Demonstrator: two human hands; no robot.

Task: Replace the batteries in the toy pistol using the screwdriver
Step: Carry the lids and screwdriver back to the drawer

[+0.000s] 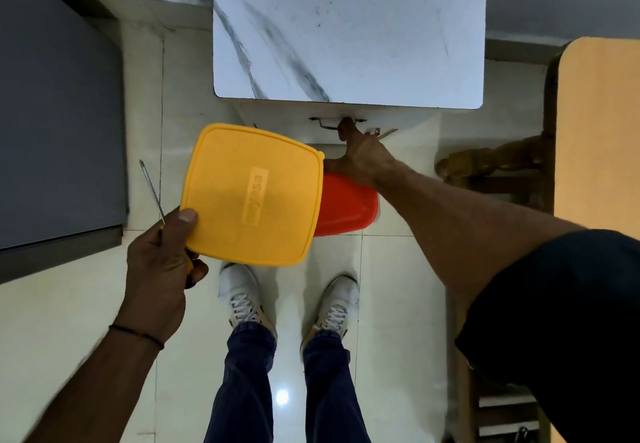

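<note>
Reach beneath worktop's (346,27) near edge.
Left hand (159,259) grips yellow lid (252,193) and screwdriver (152,189) together, so either might slip; right hand (363,158) gropes under the edge, grasp impossible to tell.

1. I see a white table top (346,27) with grey marble veins at the top middle.
2. The floor (69,338) has pale glossy tiles, and a small light reflection (282,397) shines on it.
3. A dark grey cabinet (59,113) stands left, a carved wooden leg (491,162) right.
</note>
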